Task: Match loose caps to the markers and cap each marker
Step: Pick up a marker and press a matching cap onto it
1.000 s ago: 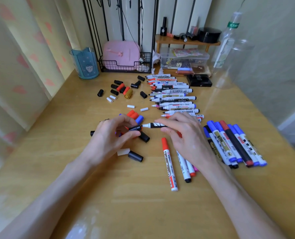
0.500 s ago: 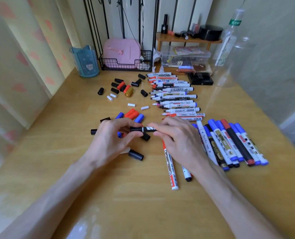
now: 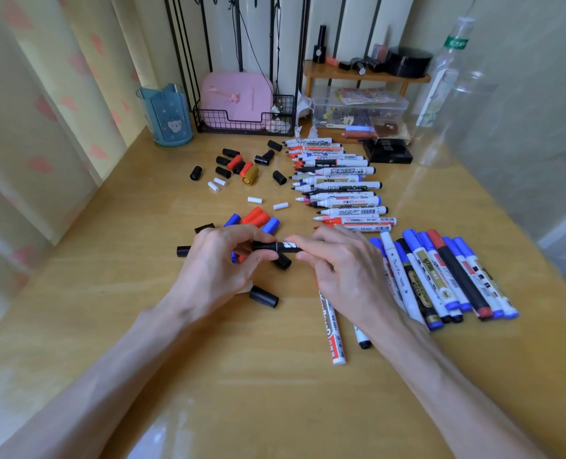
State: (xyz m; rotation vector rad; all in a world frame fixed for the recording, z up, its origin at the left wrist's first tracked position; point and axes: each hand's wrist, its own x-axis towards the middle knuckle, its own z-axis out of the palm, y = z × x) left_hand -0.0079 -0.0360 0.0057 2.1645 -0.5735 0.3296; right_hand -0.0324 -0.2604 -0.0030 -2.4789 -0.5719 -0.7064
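Note:
My left hand (image 3: 218, 270) pinches a black cap (image 3: 264, 246) that sits on the tip of a black-and-white marker (image 3: 289, 247). My right hand (image 3: 344, 270) grips that marker's barrel, and the two hands meet above the wooden table (image 3: 241, 376). Loose black, red, blue and white caps (image 3: 255, 217) lie beyond my left hand, and one black cap (image 3: 263, 297) lies just below it. A column of uncapped markers (image 3: 338, 187) lies behind my right hand. Capped markers (image 3: 447, 279) lie in a row to its right. Under my right wrist rests a red-capped marker (image 3: 332, 329).
A blue cup (image 3: 167, 115) stands at the back left beside a black wire basket (image 3: 241, 122) with a pink case. A clear plastic box (image 3: 357, 111), a small wooden shelf (image 3: 364, 76) and a clear bottle (image 3: 447, 77) stand at the back right. A curtain hangs on the left.
The black cap in my left hand has slid onto the marker's tip; a second ago the white tip was bare. Both hands have come closer together.

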